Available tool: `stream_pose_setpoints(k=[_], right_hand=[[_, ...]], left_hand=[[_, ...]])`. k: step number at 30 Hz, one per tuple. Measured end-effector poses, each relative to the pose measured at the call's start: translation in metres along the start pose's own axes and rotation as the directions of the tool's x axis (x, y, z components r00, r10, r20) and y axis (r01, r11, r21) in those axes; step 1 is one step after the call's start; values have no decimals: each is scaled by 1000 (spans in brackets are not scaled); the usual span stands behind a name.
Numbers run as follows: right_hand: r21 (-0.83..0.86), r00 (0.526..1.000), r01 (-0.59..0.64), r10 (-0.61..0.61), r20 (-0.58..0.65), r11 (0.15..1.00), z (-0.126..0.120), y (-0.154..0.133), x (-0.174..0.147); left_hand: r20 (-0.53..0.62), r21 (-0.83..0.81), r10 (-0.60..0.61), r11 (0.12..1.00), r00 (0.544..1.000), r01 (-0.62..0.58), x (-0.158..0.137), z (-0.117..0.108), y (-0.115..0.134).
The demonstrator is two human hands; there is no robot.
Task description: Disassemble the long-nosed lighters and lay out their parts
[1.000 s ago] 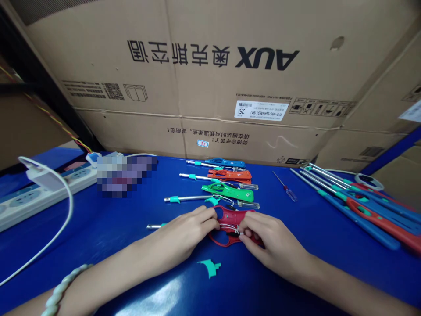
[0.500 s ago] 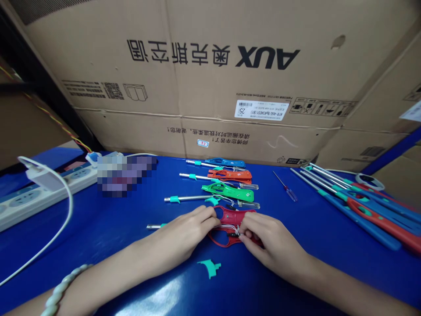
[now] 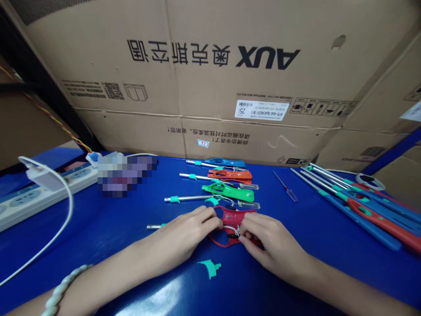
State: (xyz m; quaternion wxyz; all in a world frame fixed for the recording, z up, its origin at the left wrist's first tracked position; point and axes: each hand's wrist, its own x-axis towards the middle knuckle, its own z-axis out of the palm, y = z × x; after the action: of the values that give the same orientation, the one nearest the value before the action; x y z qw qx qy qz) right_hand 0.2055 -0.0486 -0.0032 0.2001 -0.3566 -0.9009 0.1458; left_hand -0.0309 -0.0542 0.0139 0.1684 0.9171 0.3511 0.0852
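Note:
Two red lighter casing halves (image 3: 238, 217) lie open side by side between my hands. My left hand (image 3: 199, 226) is closed at their left end, fingertips pressed together by the start of the white wires (image 3: 231, 228); what it pinches is hidden. With thumb and fingers, my right hand (image 3: 265, 232) pinches the end of a small black igniter (image 3: 233, 236) over the nearer half. A silver lighter tube (image 3: 153, 227) pokes out past my left wrist. Close to me lies a loose turquoise trigger (image 3: 209, 268).
Opened green (image 3: 230, 192), orange (image 3: 232, 176) and blue (image 3: 226, 163) lighters lie in rows behind. A screwdriver (image 3: 290, 192) and several whole lighters (image 3: 375, 210) are to the right. On the left sits a power strip (image 3: 49, 193) with a white cable. A cardboard box (image 3: 204, 96) stands behind.
My left fingertips have shifted slightly right along the wires. The black igniter has moved slightly left and down in my right fingers, showing more clearly.

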Motion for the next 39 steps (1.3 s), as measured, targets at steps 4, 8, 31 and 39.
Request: stream_pose_setpoints(k=[4, 8, 31, 39], right_hand=[[12, 1000, -6, 6, 5, 1000, 0, 0, 0], [26, 1000, -9, 8, 7, 1000, 0, 1, 1], [-112, 996, 90, -89, 11, 990, 1, 2, -2], [-36, 997, 54, -52, 52, 998, -1, 4, -1]], left_hand=[[-8, 9, 24, 1000, 1000, -24, 0, 3, -3], [-42, 15, 45, 999, 998, -45, 0, 5, -5], [-9, 115, 55, 992, 998, -54, -1, 7, -5], [-2, 62, 36, 997, 999, -36, 2, 2, -2]])
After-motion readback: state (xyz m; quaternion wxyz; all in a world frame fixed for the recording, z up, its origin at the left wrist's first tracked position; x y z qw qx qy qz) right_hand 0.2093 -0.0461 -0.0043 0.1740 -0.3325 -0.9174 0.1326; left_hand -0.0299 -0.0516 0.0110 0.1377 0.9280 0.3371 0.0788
